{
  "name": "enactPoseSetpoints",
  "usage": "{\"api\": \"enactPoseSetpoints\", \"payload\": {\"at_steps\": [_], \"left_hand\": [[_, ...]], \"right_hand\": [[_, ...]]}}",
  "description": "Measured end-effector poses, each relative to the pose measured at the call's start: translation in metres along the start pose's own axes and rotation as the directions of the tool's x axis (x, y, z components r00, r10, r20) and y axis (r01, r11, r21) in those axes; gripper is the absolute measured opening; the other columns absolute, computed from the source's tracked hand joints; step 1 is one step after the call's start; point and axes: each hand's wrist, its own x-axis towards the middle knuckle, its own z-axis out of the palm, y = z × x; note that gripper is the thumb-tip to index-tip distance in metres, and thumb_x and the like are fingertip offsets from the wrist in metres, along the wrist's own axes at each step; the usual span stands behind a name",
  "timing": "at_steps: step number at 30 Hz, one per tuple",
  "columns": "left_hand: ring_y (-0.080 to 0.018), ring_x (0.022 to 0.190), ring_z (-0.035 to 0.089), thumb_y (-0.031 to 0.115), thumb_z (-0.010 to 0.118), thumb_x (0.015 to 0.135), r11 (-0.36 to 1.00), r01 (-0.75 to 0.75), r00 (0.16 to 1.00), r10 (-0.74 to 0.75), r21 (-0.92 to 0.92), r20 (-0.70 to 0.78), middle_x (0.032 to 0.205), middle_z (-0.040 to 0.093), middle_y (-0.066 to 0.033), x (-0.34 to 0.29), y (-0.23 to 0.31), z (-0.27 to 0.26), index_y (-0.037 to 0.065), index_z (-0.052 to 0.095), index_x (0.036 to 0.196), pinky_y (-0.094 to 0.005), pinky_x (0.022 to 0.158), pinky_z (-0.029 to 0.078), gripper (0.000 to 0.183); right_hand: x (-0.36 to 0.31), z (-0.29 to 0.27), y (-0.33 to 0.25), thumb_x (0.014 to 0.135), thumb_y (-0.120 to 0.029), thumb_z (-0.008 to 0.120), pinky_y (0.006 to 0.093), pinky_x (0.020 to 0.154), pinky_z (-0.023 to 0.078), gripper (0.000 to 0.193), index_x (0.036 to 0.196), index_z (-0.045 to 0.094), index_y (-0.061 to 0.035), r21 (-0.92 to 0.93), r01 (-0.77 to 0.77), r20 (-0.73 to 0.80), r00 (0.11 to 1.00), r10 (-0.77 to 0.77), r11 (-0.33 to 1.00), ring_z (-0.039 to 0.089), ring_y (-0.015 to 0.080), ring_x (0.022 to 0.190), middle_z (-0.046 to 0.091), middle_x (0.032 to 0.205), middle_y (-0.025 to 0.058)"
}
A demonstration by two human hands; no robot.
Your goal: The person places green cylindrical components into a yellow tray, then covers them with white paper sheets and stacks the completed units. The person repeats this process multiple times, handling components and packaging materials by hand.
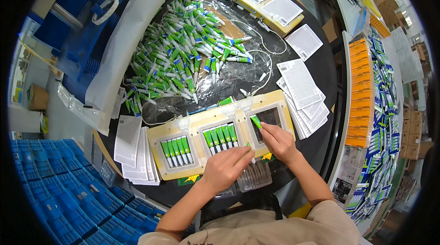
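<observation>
A cream-yellow tray frame (178,127) with three windows lies across the near side of the round black table. Its left window holds a row of small green tubes with white caps (176,149), and its middle window holds another row of tubes (218,135). My right hand (278,143) pinches a green glue-like tube (255,120) over the right window, where no other tube shows. Beside the middle window's lower right corner, my left hand (225,168) is closed on another small green tube (248,144), mostly hidden by the fingers.
A large heap of green tubes (183,48) covers the table's far left. Stacks of white cards (300,84) (134,146) flank the frame. Another frame (275,18) bearing cards stands at the back. Clear plastic blisters (254,176) lie near my body. Blue crates (59,190) fill the lower left.
</observation>
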Motion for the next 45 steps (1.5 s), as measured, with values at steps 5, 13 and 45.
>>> {"api": "enactPoseSetpoints", "payload": {"at_steps": [5,13,45], "left_hand": [[-0.0255,0.083,0.073,0.000,0.077,0.074,0.998,0.026,1.000,-0.026,-0.054,-0.001,0.103,0.073,-0.0087,0.002,0.001,0.005,0.005,0.071,0.107,-0.0339,0.067,0.059,0.034],[-0.0245,0.099,0.070,0.009,0.070,0.082,0.999,-0.011,0.999,0.013,0.035,-0.049,0.111,0.070,-0.0100,0.005,0.018,0.028,0.004,0.070,0.107,-0.0361,0.082,0.057,0.025],[-0.0300,0.097,0.067,0.008,0.071,0.087,0.896,0.247,0.940,-0.128,0.370,-0.317,0.102,0.070,-0.0133,0.049,-0.072,0.044,0.005,0.066,0.108,-0.0452,0.093,0.051,0.022]], "right_hand": [[-0.005,0.004,-0.006,0.080,-0.003,0.062,0.0383,0.084,0.061,0.029,0.106,0.069,0.0075,0.043,-0.023,0.040,0.999,0.021,0.999,0.072,0.0337,0.099,0.069,0.117,0.0202],[0.080,0.022,0.055,0.083,-0.004,0.072,0.0420,0.081,0.055,0.021,0.103,0.068,0.0004,0.134,-0.219,-0.111,0.966,0.234,0.967,0.066,0.0347,0.097,0.068,0.110,0.0190],[0.035,-0.004,0.016,0.084,-0.002,0.074,0.0411,0.079,0.052,0.012,0.095,0.070,-0.0001,0.159,-0.294,-0.249,0.912,0.326,0.943,0.063,0.0323,0.092,0.069,0.101,0.0132]]}}
